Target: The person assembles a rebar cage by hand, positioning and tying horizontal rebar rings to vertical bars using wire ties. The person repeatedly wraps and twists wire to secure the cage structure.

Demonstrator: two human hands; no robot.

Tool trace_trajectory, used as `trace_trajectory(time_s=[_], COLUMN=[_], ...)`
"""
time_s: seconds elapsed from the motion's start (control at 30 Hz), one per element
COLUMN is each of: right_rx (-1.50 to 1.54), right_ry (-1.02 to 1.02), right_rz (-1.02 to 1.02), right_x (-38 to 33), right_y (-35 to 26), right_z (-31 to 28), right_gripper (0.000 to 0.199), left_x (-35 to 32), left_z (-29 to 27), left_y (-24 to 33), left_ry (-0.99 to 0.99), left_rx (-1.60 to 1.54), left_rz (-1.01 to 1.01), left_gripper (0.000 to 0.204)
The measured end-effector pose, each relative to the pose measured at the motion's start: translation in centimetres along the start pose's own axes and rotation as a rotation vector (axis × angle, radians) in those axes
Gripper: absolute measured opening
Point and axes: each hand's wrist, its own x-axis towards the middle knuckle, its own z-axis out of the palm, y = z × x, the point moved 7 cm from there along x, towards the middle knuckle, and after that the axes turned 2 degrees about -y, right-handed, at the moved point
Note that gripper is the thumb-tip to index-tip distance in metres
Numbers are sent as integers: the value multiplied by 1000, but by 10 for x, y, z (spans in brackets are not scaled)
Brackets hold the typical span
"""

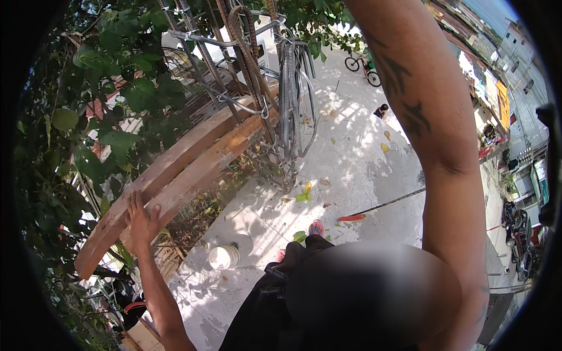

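My left hand lies on two long, weathered wooden boards running side by side, its fingers stretched out and the thumb apart. The boards reach up to a column of rusty rebar tied with wire. Bent grey steel stirrups hang in a bundle beside those bars. My right arm is raised past the top edge of the picture, so its hand is out of sight.
Leafy branches crowd the left side. Below on the concrete stand a white bucket and my sandalled foot. A long rod with a red end lies nearby. Farther off are a person, a bicycle and parked motorcycles.
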Motion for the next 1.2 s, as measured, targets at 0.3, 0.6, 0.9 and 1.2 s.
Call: trace_trajectory(time_s=[0.3, 0.6, 0.9, 1.2], right_rx=[222, 124, -483, -346], right_ry=[-114, -410, -558, 52], right_rz=[-173, 364, 332, 260], right_x=[96, 114, 95, 210], right_y=[-22, 41, -12, -38], right_z=[18, 93, 63, -12], right_gripper=[34, 58, 42, 41], left_x=[0, 1, -2, -1], left_z=[-12, -14, -9, -1], left_y=[-16, -28, -36, -43], left_ry=[5, -61, -4, -65], left_rx=[54, -25, -79, -207], left_rz=[-213, -210, -142, -141], left_gripper=[90, 94, 96, 102])
